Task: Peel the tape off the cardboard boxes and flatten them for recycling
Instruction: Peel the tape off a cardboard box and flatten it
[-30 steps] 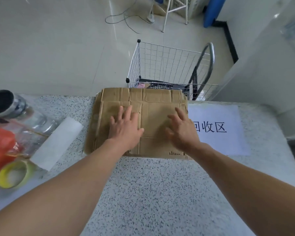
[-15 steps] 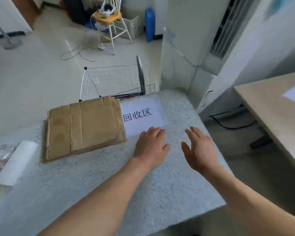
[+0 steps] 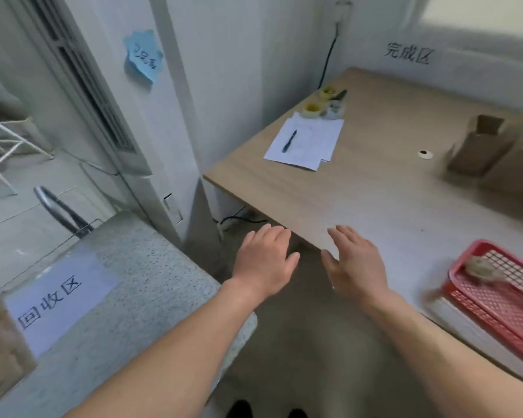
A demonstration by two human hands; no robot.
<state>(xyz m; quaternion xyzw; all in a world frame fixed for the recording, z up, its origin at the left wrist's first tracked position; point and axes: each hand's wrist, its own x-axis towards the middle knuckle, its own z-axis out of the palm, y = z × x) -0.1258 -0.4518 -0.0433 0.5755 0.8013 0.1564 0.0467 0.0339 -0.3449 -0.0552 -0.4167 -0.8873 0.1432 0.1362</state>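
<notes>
Both hands off flattened cardboard (image 3: 0, 342), now swung right into gap between speckled counter (image 3: 139, 285) and wooden desk (image 3: 360, 188); left hand (image 3: 264, 262) fingers straight, palm down, empty; right hand (image 3: 355, 262) same, over desk corner, contact unclear; flattened cardboard at far left frame edge on counter beside paper sign (image 3: 55, 300); unflattened cardboard box (image 3: 480, 146) on desk, blurred; red tray (image 3: 495, 300) nearby.

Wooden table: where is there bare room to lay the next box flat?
The wooden table is bare in its middle, between the papers with a pen at the far left, the standing cardboard box at the far right and the red basket at the near right. The far left corner is crowded with tape rolls.
</notes>
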